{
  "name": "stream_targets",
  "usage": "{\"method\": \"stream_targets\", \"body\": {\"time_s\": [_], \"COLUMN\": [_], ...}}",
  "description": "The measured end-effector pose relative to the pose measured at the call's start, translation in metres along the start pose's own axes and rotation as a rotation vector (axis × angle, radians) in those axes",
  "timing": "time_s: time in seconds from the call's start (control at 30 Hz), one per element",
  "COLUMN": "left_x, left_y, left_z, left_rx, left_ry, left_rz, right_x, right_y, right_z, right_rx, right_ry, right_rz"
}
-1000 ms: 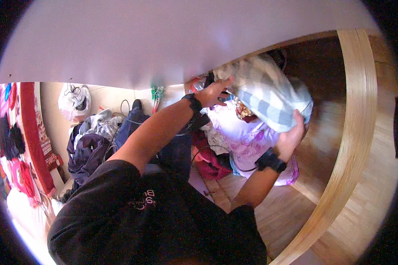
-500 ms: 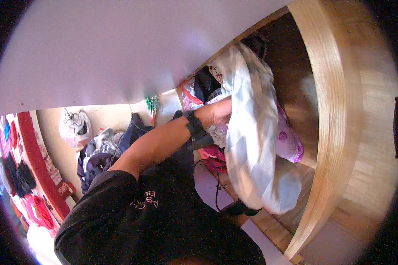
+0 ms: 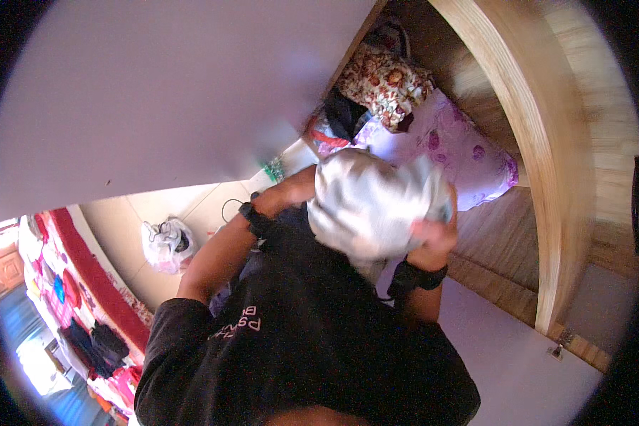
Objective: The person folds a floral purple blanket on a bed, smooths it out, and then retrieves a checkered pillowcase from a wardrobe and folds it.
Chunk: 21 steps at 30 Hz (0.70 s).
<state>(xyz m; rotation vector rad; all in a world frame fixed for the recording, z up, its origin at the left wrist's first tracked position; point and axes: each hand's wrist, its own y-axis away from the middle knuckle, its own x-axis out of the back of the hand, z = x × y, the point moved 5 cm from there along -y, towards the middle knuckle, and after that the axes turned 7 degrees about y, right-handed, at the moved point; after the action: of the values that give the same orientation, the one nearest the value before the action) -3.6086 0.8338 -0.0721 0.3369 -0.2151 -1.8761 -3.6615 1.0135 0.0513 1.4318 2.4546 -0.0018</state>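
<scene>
A bunched white and grey cloth (image 3: 376, 202), blurred by motion, is held up in front of my chest between both hands. My left hand (image 3: 298, 186) grips its left side, with the fingers mostly hidden in the fabric. At the lower right, my right hand (image 3: 437, 238) is closed on the cloth's edge, its fingers smeared. Just beyond lie a purple flowered fabric bundle (image 3: 454, 149) and a brown and cream flowered cloth (image 3: 387, 82), both inside an open wooden compartment.
A large pale panel (image 3: 170, 92) fills the upper left. The compartment's light wood edge (image 3: 522, 106) curves down the right. A white plastic bag (image 3: 169, 243) sits on the tiled floor. A hinged pale door (image 3: 490, 341) is at lower right; clothes on a red-edged cover (image 3: 106, 255) lie far left.
The cloth, hanging long before, is now gathered and nearer my chest. My right hand has come into sight on it. The purple bundle and flowered cloth are more exposed, and the view has turned.
</scene>
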Motion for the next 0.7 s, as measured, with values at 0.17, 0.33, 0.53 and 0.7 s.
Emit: {"method": "stream_targets", "body": {"time_s": [0.17, 0.33, 0.53, 0.7], "left_x": [0.031, 0.033, -0.032, -0.058], "left_y": [0.083, 0.139, 0.186, 0.246], "left_z": [-0.072, -0.096, -0.02, -0.011], "left_rx": [0.209, 0.072, 0.052, 0.043], "left_ry": [0.466, 0.248, -0.622, -0.843], "left_rz": [0.722, 1.168, 1.457, 1.941], "right_x": [-0.023, -0.001, 0.002, -0.039], "right_y": [-0.034, -0.067, -0.107, -0.114], "right_z": [-0.019, 0.015, 0.016, 0.029], "right_rx": [0.075, -0.028, -0.092, 0.088], "right_ry": [-0.061, -0.045, -0.013, 0.134], "right_rz": [0.172, 0.198, 0.089, -0.143]}}
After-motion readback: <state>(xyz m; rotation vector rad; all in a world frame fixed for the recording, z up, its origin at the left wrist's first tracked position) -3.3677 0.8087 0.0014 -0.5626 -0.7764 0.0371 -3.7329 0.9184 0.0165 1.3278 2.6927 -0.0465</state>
